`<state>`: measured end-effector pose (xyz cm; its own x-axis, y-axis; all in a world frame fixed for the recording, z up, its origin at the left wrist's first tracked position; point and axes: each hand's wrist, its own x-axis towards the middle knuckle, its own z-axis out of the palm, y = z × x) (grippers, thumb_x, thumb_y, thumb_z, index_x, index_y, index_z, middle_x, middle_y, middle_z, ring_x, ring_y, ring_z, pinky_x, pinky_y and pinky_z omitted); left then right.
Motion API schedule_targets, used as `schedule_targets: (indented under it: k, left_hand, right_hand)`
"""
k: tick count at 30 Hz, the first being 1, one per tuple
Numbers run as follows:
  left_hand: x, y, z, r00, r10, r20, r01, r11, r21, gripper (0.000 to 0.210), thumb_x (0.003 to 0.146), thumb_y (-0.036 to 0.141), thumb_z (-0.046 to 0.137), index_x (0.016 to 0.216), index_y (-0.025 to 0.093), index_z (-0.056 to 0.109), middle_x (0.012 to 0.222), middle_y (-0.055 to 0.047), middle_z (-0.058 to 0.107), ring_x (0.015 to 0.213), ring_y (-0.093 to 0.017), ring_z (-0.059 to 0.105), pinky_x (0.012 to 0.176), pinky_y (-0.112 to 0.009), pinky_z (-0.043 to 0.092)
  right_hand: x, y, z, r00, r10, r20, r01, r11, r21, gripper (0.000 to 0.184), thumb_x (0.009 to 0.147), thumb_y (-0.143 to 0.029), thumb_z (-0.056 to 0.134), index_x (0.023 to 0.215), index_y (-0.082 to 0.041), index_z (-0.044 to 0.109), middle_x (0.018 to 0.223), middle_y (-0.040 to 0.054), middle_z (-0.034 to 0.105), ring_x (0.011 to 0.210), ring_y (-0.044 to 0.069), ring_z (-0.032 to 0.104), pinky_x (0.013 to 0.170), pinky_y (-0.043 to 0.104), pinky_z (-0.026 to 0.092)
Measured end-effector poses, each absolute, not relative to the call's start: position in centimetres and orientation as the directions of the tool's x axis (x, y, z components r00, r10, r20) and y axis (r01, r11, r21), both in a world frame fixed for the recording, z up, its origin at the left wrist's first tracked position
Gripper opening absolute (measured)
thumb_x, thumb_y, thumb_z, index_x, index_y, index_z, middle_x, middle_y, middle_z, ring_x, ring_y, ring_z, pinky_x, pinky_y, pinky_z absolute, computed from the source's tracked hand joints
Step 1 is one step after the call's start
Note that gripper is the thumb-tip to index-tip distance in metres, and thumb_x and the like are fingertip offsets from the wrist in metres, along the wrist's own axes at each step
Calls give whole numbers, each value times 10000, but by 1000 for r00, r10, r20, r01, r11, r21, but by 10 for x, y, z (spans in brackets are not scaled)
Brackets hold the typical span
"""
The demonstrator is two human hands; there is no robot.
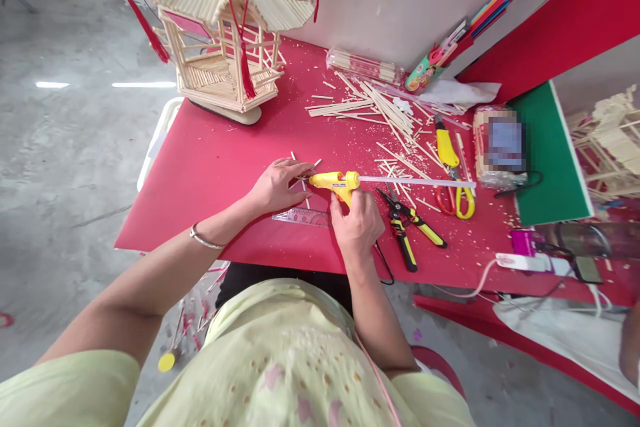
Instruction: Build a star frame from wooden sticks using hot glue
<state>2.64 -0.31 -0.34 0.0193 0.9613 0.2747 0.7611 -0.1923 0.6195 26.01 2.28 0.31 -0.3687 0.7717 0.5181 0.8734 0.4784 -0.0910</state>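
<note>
My right hand (357,223) is wrapped round the handle of a yellow hot glue gun (333,180), its nozzle pointing left. A long, pale glue stick (415,181) sticks out of the gun's back end. My left hand (280,185) rests at the nozzle, with its fingers and thumb holding a few thin, crossed wooden sticks (307,195). The fingers partly hide where these sticks meet. Just below them lies a clear ruler with a pink pattern (303,216), close to my right hand.
A pavilion model made of sticks (227,73) with red tassels stands at the back left. Loose sticks (385,110) lie at the back. Right of my hand are pliers (407,227), scissors (457,200) and a yellow-handled cutter (446,145). A power strip (525,261) lies at the right.
</note>
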Motion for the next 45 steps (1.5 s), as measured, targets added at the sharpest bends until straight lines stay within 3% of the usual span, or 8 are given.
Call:
schedule_targets:
  k: [16, 22, 30, 36, 42, 45]
  left_hand:
    - [26, -2, -5, 4, 964, 264, 743, -179, 645, 583, 825, 432, 729, 1368, 225, 690, 1256, -91, 777, 1202, -317, 703, 1197, -491, 460]
    - [27, -2, -2, 2, 966, 258, 742, -174, 648, 586, 820, 438, 725, 1364, 223, 696, 1272, -87, 777, 1209, -312, 704, 1193, -485, 465]
    - [24, -2, -2, 30, 965, 261, 724, -201, 660, 615, 855, 493, 739, 1402, 221, 663, 1275, -80, 787, 1240, -312, 699, 1211, -514, 447]
    - [24, -1, -5, 37, 963, 268, 714, -213, 667, 608, 852, 476, 752, 1394, 217, 661, 1277, -82, 786, 1239, -311, 702, 1202, -527, 456]
    - [24, -2, -3, 24, 963, 270, 722, -204, 662, 574, 852, 467, 762, 1358, 209, 677, 1280, -80, 785, 1234, -307, 705, 1188, -518, 468]
    - [25, -2, 1, 37, 959, 281, 718, -221, 660, 563, 854, 460, 765, 1345, 201, 674, 1255, -80, 794, 1201, -294, 717, 1156, -491, 487]
  right_hand:
    - [259, 21, 4, -338, 762, 552, 864, 484, -139, 338, 1046, -447, 577, 1227, -173, 658, 920, 90, 684, 861, 232, 657, 694, 320, 443]
    - [259, 21, 5, -343, 797, 496, 869, 470, -155, 353, 1054, -447, 581, 1241, -159, 660, 946, 95, 682, 876, 230, 649, 689, 318, 427]
    - [266, 19, 6, -251, 844, 475, 897, 387, -212, 459, 1039, -546, 582, 1258, -150, 659, 1000, 126, 698, 901, 244, 672, 707, 316, 462]
    - [350, 19, 21, -45, 836, 546, 953, 200, -228, 575, 958, -627, 622, 1250, -137, 700, 1006, 153, 737, 882, 290, 684, 736, 362, 493]
    - [433, 35, 26, 134, 957, 259, 979, -87, -183, 495, 879, -564, 655, 1109, -143, 777, 948, 152, 738, 807, 292, 642, 701, 375, 427]
    - [439, 32, 27, 153, 960, 235, 986, -134, -94, 514, 877, -587, 680, 1168, -172, 771, 998, 145, 734, 830, 288, 635, 680, 360, 382]
